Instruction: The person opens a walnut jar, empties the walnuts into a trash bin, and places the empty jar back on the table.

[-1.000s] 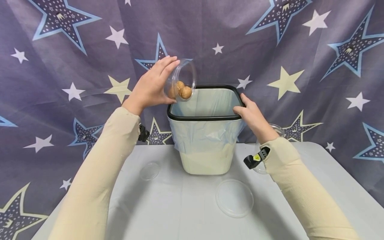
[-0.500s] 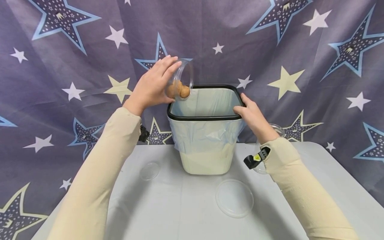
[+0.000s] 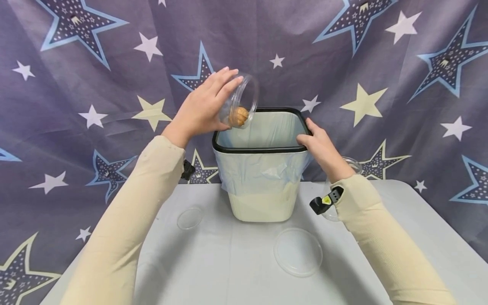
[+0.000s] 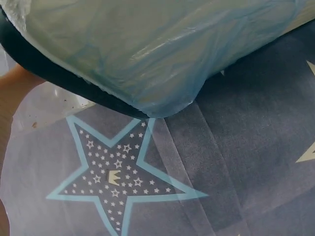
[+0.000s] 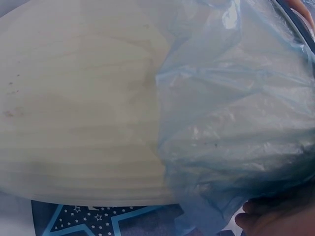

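My left hand (image 3: 206, 101) holds a clear plastic tub (image 3: 249, 87) tipped on its side, with its mouth facing right over the left edge of the waste bin. A walnut (image 3: 240, 116) lies low in the tub by the mouth; whether others sit behind it, I cannot tell. The pale bin (image 3: 263, 207) stands upright on the table, with a black rim frame (image 3: 263, 150) and a bluish plastic liner (image 3: 263, 171) folded over its outside. On the bin's right side, my right hand (image 3: 324, 146) grips the rim, thumb toward the inside. The left wrist view shows the liner (image 4: 172, 59) and rim up close.
Two clear round lids lie on the grey table (image 3: 213, 271): a larger lid (image 3: 298, 252) in front of the bin and a smaller lid (image 3: 189, 218) to its left. Behind my right wrist, another clear container (image 3: 352, 164) is partly hidden. A star-patterned cloth (image 3: 259, 51) hangs behind.
My left hand has moved the tub right, further over the bin's edge. Fewer walnuts show in the tub now than before. My right hand and the bin stay where they were.
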Tool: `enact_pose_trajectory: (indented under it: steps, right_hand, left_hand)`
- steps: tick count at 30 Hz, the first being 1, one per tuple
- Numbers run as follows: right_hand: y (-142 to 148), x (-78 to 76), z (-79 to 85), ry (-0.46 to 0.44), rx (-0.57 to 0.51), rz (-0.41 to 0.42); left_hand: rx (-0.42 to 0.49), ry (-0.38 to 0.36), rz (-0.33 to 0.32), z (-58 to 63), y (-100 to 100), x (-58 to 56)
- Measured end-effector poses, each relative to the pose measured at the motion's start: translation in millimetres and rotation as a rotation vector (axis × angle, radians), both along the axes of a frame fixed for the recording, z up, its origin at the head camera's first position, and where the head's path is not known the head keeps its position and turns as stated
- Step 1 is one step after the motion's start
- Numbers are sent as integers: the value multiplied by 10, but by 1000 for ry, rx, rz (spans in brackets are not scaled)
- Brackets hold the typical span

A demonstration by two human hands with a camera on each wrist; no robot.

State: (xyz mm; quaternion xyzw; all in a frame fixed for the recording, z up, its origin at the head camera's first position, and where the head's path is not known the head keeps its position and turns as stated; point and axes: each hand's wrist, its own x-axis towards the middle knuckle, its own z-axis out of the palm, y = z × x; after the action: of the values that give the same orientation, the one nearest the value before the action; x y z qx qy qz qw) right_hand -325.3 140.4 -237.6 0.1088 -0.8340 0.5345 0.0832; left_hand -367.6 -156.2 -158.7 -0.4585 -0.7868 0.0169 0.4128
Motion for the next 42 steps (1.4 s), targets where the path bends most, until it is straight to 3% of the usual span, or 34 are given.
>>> enact_pose_trajectory:
  steps: [5, 42]
  right_hand:
    - [-4, -1, 7, -7, -2, 4]
    - [0, 14, 19, -1, 5, -3]
  left_hand:
    - [11, -7, 21, -5, -27, -16]
    - [46, 17, -29, -42, -165, -66]
